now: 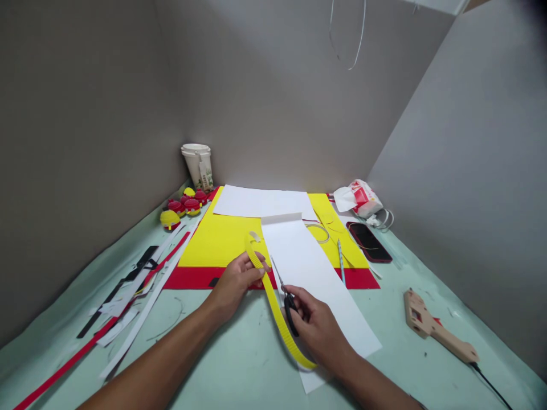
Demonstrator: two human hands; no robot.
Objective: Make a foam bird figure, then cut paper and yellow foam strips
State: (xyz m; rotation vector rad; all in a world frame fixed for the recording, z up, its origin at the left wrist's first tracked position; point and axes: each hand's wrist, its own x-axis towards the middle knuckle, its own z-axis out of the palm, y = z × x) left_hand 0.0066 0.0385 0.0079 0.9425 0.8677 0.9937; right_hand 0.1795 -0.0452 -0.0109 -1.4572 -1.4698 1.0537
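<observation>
My left hand (237,279) pinches a long yellow ribbed strip (277,319) near its upper end. The strip curls at the top and runs down past my right wrist. My right hand (314,324) is closed round the black handles of small scissors (282,285), whose open blades point up toward the strip just beside my left fingers. Under both hands lies a long white paper sheet (316,273) with a folded top edge.
Yellow (213,239) and red foam sheets lie behind, with another white sheet (260,202). Cut strips (132,290) litter the left. Red and yellow balls (183,208) and a cup (197,165) stand at back. A phone (368,242), pencil (341,259) and glue gun (431,324) lie right.
</observation>
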